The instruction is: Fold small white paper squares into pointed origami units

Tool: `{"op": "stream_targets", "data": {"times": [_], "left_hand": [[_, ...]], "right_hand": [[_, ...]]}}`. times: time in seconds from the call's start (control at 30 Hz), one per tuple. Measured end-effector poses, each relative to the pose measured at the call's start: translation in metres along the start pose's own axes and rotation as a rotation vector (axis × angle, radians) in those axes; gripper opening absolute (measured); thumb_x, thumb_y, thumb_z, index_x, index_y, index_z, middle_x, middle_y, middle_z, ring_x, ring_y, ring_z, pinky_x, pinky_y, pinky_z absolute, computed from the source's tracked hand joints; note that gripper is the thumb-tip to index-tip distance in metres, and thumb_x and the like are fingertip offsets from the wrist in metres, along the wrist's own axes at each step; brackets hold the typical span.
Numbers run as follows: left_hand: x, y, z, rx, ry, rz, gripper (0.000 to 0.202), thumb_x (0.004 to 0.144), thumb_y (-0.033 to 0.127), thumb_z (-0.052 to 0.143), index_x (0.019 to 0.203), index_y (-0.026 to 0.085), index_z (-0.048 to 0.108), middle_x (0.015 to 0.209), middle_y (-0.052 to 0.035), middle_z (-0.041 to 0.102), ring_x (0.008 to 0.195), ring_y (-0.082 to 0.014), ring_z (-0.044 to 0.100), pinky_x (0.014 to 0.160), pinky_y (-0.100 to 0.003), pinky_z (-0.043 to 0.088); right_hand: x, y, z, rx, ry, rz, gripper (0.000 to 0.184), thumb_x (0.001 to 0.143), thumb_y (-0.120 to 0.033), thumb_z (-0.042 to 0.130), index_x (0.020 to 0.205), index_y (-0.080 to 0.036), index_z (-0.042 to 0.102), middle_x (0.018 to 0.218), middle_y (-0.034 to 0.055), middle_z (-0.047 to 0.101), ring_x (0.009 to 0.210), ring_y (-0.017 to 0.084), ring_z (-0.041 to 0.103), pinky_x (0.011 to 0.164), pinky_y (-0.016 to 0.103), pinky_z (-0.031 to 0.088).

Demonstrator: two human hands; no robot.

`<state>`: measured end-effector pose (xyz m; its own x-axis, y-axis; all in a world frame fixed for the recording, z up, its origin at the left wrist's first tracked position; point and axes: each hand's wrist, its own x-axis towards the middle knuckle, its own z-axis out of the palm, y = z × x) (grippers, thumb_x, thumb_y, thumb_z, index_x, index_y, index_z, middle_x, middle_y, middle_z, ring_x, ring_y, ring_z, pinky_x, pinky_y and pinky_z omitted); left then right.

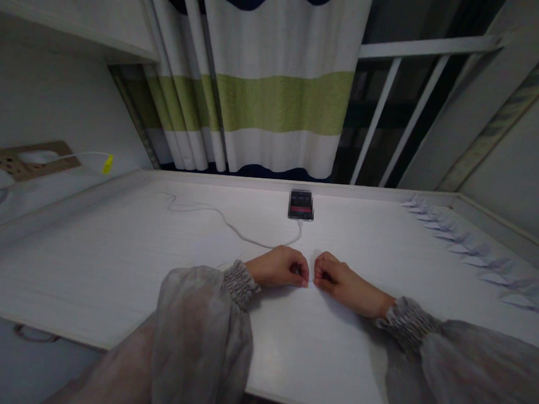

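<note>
My left hand (279, 267) and my right hand (338, 279) rest on the white desk (108, 258), fingertips almost meeting at the middle. Both are curled in a pinch round a small white piece (310, 283) between them, too small to name with certainty; it looks like folded paper. Grey sheer sleeves with gathered cuffs cover both forearms. A dark phone (301, 205) lies flat just beyond the hands, with a white cable (231, 225) running from it to the left.
A row of several small folded white paper shapes (472, 248) lines the desk's right edge. A power strip (23, 159) with plugs sits on the left ledge. A striped curtain (277, 98) hangs behind, white rails to its right.
</note>
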<state>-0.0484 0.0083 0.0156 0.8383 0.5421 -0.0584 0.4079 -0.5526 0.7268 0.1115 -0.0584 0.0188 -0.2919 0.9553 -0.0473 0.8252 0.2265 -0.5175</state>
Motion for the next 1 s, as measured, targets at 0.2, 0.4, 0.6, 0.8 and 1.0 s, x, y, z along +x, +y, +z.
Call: {"op": "stream_targets", "data": {"times": [0.2, 0.4, 0.6, 0.8, 1.0], "left_hand": [[0.0003, 0.0005, -0.0007, -0.028, -0.006, -0.024, 0.014, 0.064, 0.023, 0.063, 0.073, 0.012, 0.063, 0.059, 0.0024, 0.054, 0.053, -0.0062, 0.044, 0.052, -0.018, 0.034], [0.0000, 0.0022, -0.0018, -0.047, -0.011, -0.022, 0.015, 0.063, 0.024, 0.063, 0.072, 0.012, 0.063, 0.060, 0.0017, 0.055, 0.054, -0.0069, 0.044, 0.053, -0.018, 0.034], [-0.0006, 0.0037, -0.0017, -0.053, 0.002, -0.020, 0.013, 0.064, 0.023, 0.063, 0.071, 0.012, 0.061, 0.057, 0.0034, 0.051, 0.053, -0.0062, 0.042, 0.051, -0.018, 0.032], [-0.0011, 0.0062, -0.0023, -0.033, -0.003, -0.030, 0.014, 0.064, 0.022, 0.064, 0.074, 0.013, 0.060, 0.055, 0.0053, 0.047, 0.052, -0.0056, 0.040, 0.053, -0.019, 0.032], [-0.0013, 0.0084, -0.0030, -0.017, -0.002, -0.056, 0.014, 0.063, 0.022, 0.064, 0.074, 0.013, 0.060, 0.054, 0.0058, 0.045, 0.051, -0.0053, 0.039, 0.051, -0.018, 0.030]], "right_hand": [[-0.0002, 0.0022, 0.0032, -0.022, 0.022, -0.003, 0.014, 0.076, -0.010, 0.043, 0.065, -0.018, 0.041, 0.082, 0.0043, 0.045, 0.075, 0.015, 0.046, 0.072, 0.031, 0.037], [-0.0016, 0.0007, 0.0048, -0.059, 0.043, 0.008, 0.012, 0.077, -0.012, 0.043, 0.067, -0.018, 0.042, 0.083, 0.0047, 0.046, 0.075, 0.015, 0.047, 0.070, 0.031, 0.038], [-0.0035, -0.0023, 0.0057, -0.068, 0.083, 0.042, 0.009, 0.076, -0.010, 0.043, 0.071, -0.018, 0.042, 0.082, 0.0052, 0.046, 0.073, 0.016, 0.046, 0.068, 0.031, 0.037], [-0.0039, -0.0028, 0.0036, -0.058, 0.063, 0.046, 0.010, 0.075, -0.009, 0.043, 0.070, -0.018, 0.042, 0.081, 0.0047, 0.046, 0.071, 0.015, 0.046, 0.067, 0.030, 0.036], [-0.0023, 0.0029, 0.0051, -0.022, 0.076, 0.022, 0.013, 0.073, -0.007, 0.044, 0.068, -0.019, 0.040, 0.078, 0.0021, 0.045, 0.068, 0.013, 0.044, 0.064, 0.028, 0.037]]}}
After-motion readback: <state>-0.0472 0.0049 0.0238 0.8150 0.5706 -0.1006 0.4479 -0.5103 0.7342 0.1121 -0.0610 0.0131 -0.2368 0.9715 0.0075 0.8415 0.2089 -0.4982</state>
